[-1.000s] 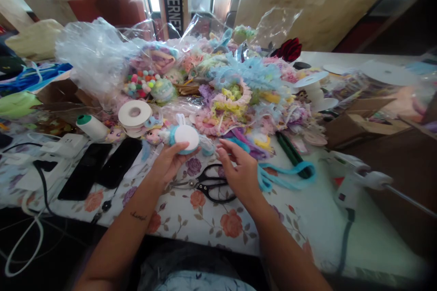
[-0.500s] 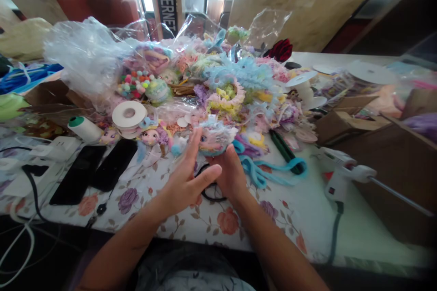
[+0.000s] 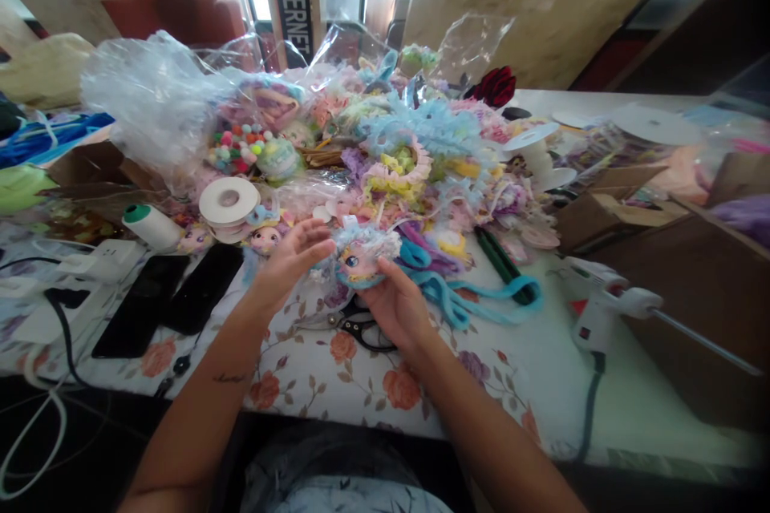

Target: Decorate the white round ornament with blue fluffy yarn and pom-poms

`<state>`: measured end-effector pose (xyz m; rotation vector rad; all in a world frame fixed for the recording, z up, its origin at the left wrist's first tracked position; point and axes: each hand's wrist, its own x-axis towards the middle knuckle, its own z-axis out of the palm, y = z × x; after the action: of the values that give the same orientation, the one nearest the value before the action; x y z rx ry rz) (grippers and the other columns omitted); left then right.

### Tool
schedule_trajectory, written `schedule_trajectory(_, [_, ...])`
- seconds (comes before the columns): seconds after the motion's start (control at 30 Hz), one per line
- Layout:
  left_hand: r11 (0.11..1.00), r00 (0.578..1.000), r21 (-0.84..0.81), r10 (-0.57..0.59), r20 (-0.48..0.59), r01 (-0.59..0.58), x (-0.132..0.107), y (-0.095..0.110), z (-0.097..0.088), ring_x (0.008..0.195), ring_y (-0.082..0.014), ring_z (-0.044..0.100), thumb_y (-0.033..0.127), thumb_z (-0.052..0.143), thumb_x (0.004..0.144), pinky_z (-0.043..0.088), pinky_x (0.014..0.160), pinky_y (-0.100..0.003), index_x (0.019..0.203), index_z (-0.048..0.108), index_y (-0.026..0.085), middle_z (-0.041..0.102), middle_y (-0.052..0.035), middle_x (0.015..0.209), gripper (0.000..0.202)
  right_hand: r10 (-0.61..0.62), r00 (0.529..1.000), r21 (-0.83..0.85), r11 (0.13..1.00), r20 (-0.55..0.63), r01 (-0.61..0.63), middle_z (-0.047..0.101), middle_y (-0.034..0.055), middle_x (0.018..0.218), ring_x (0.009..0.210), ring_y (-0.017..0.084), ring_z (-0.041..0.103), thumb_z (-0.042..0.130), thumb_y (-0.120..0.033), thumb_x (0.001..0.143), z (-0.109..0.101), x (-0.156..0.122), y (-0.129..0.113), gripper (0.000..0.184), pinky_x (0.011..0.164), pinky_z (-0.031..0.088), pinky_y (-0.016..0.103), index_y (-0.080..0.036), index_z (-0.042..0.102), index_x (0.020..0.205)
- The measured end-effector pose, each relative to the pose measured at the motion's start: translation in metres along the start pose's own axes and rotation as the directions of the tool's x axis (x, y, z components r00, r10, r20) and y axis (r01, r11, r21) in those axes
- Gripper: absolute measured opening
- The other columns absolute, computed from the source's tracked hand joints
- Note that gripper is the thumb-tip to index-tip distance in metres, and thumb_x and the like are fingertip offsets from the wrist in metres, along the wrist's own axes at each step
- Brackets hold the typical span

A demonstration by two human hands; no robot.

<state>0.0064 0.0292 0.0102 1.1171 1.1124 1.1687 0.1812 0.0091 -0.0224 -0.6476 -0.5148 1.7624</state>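
A small doll head (image 3: 361, 258) with a painted eye and pale blue and white frilly trim is gripped in my right hand (image 3: 397, 296), thumb on its front. My left hand (image 3: 297, 252) is just left of it, fingers apart and holding nothing. Below the doll head, black-handled scissors (image 3: 364, 330) lie on the flowered cloth (image 3: 342, 385). A light blue strip (image 3: 457, 300) curls on the cloth to the right of my right hand. Another doll head (image 3: 265, 239) with a painted face rests behind my left hand.
A heap of pastel lace (image 3: 421, 128) and clear plastic fills the back. Left are a white ribbon spool (image 3: 228, 204), a thread cone (image 3: 150, 226), two phones (image 3: 141, 304) and a power strip (image 3: 54, 313). Right are a glue gun (image 3: 601, 309), a dark green rod (image 3: 499, 260) and a cardboard box (image 3: 691, 304).
My left hand has come away from the doll head and moved left. The doll head has shifted slightly left and turned in my right hand, and the scissors below show more fully.
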Motion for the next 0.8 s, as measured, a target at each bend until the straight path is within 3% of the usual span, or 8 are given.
schedule_trajectory(0.07, [0.986, 0.969, -0.077, -0.128, 0.213, 0.148, 0.004, -0.005, 0.007, 0.109, -0.0269, 0.065, 0.034, 0.08, 0.073, 0.052, 0.093, -0.038, 0.118, 0.063, 0.021, 0.069, -0.0098, 0.114, 0.05, 0.02, 1.0, 0.01, 1.0, 0.008, -0.02, 0.074, 0.002, 0.109, 0.11, 0.023, 0.066, 0.067, -0.04, 0.08, 0.001, 0.0, 0.001, 0.029, 0.095, 0.053, 0.036, -0.022, 0.071, 0.103])
schedule_trajectory(0.13, [0.97, 0.926, -0.136, -0.145, 0.349, 0.203, 0.003, -0.01, 0.014, 0.108, -0.0281, 0.066, 0.028, 0.082, 0.07, 0.051, 0.097, -0.041, 0.114, 0.067, 0.02, 0.072, -0.0087, 0.109, 0.047, 0.023, 1.0, 0.012, 1.0, 0.018, -0.024, 0.074, 0.0028, 0.111, 0.114, 0.025, 0.064, 0.064, -0.047, 0.081, 0.003, 0.001, 0.002, 0.036, 0.097, 0.053, 0.038, -0.022, 0.07, 0.106])
schedule_trajectory(0.27, [0.961, 0.941, -0.219, -0.091, 0.326, 0.169, 0.0, -0.017, 0.022, 0.11, -0.0285, 0.065, 0.018, 0.086, 0.062, 0.047, 0.103, -0.043, 0.11, 0.069, 0.018, 0.074, -0.007, 0.107, 0.05, -0.046, 0.999, -0.047, 0.998, 0.014, 0.046, 0.071, 0.0021, 0.117, 0.122, 0.026, 0.058, 0.062, -0.054, 0.08, 0.008, 0.001, 0.002, 0.039, 0.099, 0.051, 0.039, -0.024, 0.069, 0.105])
schedule_trajectory(0.4, [0.966, 0.953, -0.216, -0.072, 0.294, 0.14, -0.002, -0.024, 0.023, 0.114, -0.0278, 0.064, 0.02, 0.085, 0.066, 0.048, 0.102, -0.038, 0.113, 0.067, 0.018, 0.072, -0.0071, 0.114, 0.05, -0.116, 0.993, -0.125, 0.985, 0.027, 0.119, 0.068, 0.0023, 0.123, 0.126, 0.026, 0.055, 0.06, -0.059, 0.082, 0.008, 0.0, 0.002, 0.042, 0.1, 0.049, 0.039, -0.025, 0.069, 0.105])
schedule_trajectory(0.5, [0.993, 0.968, -0.11, -0.001, 0.252, 0.03, -0.004, -0.028, 0.022, 0.114, -0.03, 0.063, 0.024, 0.085, 0.066, 0.048, 0.101, -0.042, 0.122, 0.061, 0.019, 0.07, -0.0088, 0.117, 0.061, -0.219, 0.975, -0.203, 0.954, 0.033, 0.221, 0.069, 0.0015, 0.121, 0.124, 0.025, 0.055, 0.063, -0.059, 0.082, 0.002, 0.002, 0.0, 0.039, 0.101, 0.047, 0.037, -0.027, 0.069, 0.103])
schedule_trajectory(0.57, [0.991, 0.985, 0.094, 0.082, 0.149, -0.097, -0.005, -0.031, 0.021, 0.112, -0.0319, 0.063, 0.028, 0.086, 0.064, 0.048, 0.1, -0.046, 0.126, 0.057, 0.02, 0.07, -0.0087, 0.117, 0.069, -0.247, 0.969, -0.231, 0.942, 0.02, 0.245, 0.07, 0.0018, 0.115, 0.12, 0.024, 0.058, 0.065, -0.06, 0.08, -0.003, 0.004, -0.002, 0.039, 0.1, 0.047, 0.035, -0.026, 0.07, 0.099])
schedule_trajectory(0.63, [0.916, 0.974, 0.332, 0.207, 0.095, -0.227, -0.006, -0.033, 0.02, 0.113, -0.0322, 0.062, 0.03, 0.085, 0.065, 0.047, 0.101, -0.046, 0.128, 0.057, 0.023, 0.068, -0.0079, 0.119, 0.069, -0.218, 0.976, -0.241, 0.948, -0.01, 0.209, 0.072, 0.0027, 0.106, 0.114, 0.025, 0.061, 0.066, -0.061, 0.079, -0.007, 0.006, -0.006, 0.041, 0.096, 0.049, 0.035, -0.024, 0.07, 0.095])
schedule_trajectory(0.8, [0.706, 0.895, 0.552, 0.383, 0.231, -0.444, -0.005, -0.04, 0.016, 0.12, -0.0298, 0.059, 0.026, 0.073, 0.076, 0.045, 0.105, -0.041, 0.129, 0.056, 0.021, 0.063, -0.0091, 0.132, 0.056, -0.116, 0.993, -0.298, 0.949, -0.037, 0.1, 0.073, 0.0017, 0.091, 0.091, 0.021, 0.067, 0.077, -0.048, 0.075, -0.014, 0.008, -0.013, 0.034, 0.079, 0.053, 0.032, -0.021, 0.07, 0.095])
